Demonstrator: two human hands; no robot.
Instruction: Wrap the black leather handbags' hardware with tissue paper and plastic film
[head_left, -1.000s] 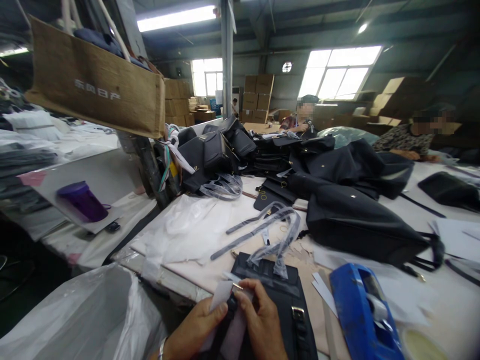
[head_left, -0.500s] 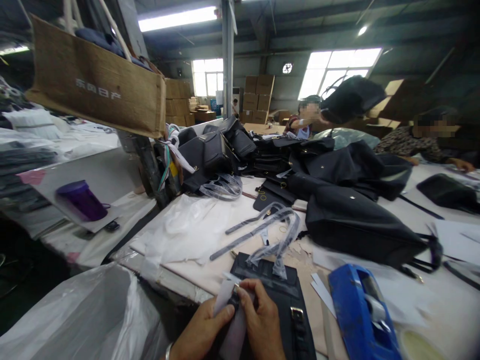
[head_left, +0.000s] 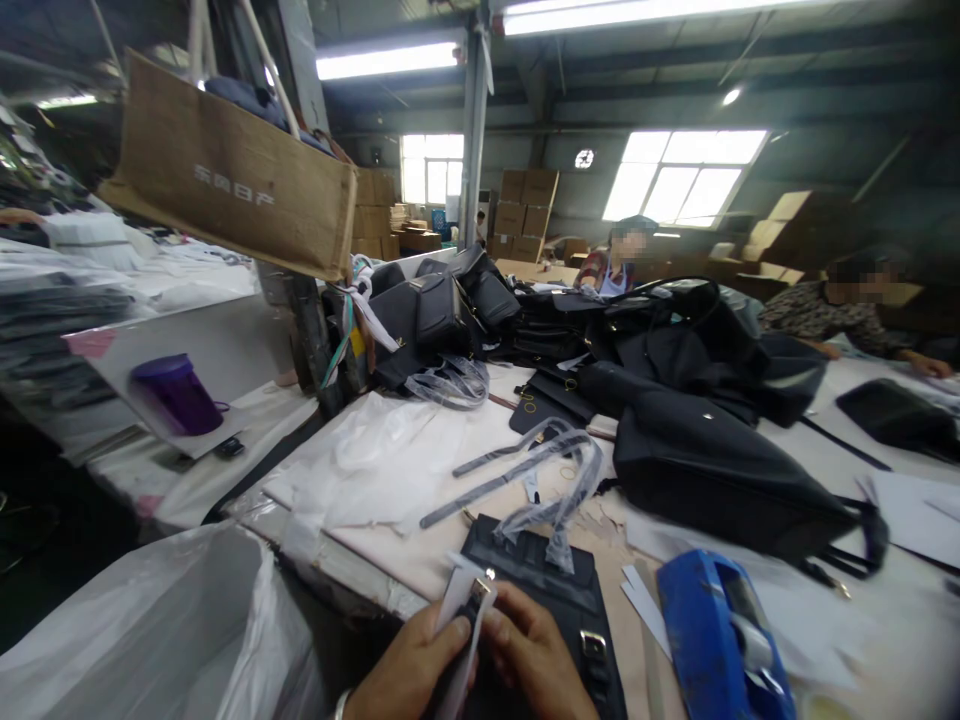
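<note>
My left hand [head_left: 409, 660] closes around a short black strap with a metal buckle [head_left: 475, 597], its thumb pressing on the strap. A white, paper-like strip [head_left: 451, 598] lies around the strap. The bent thumb and fingers of my right hand [head_left: 541, 645] pinch the strip's edge beside the buckle. Underneath and beyond both hands, a black bag [head_left: 577, 590] lies flat on the table, another buckle [head_left: 592, 643] showing on its right side. Film-wrapped handles [head_left: 577, 480] rise from its far edge. My right fingertips are partly hidden.
On the right stands a blue tape dispenser [head_left: 694, 620]. Black bags [head_left: 720, 440] are heaped across the table. White sheets [head_left: 390, 440] lie left of centre, and a plastic-lined bin [head_left: 225, 600] stands at lower left. Two people [head_left: 810, 300] [head_left: 611, 270] sit across the table.
My right hand has shifted slightly right, and the buckle and white strip now show more. Across the table, a person's raised black bag has come down onto the heap. The view has tilted up.
</note>
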